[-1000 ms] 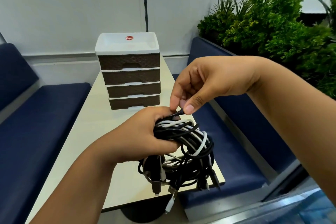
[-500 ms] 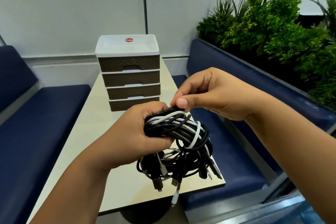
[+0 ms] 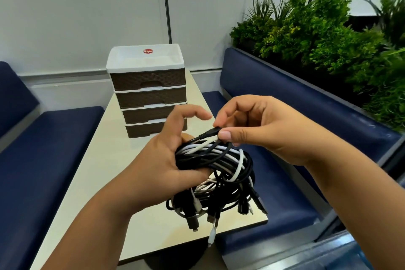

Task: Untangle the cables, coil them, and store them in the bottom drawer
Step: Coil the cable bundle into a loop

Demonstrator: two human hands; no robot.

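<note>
1. The left hand [image 3: 157,166] grips the bundle of cables [image 3: 217,164] from the left, thumb under the loops, index finger lifted free above them.
2. The right hand [image 3: 258,129] pinches a black plug [image 3: 211,132] between thumb and forefinger at the top of the bundle.
3. The bundle hangs above the near right part of the worktop [image 3: 105,160]; black and white ends dangle below, some past the near edge.
4. The drawer unit [image 3: 149,90] stands at the far end of the worktop, all four drawers closed; the bottom drawer [image 3: 142,130] is partly hidden by the left hand.
5. Blue benches [image 3: 43,160] flank the worktop; plants [image 3: 317,28] rise at far right.
</note>
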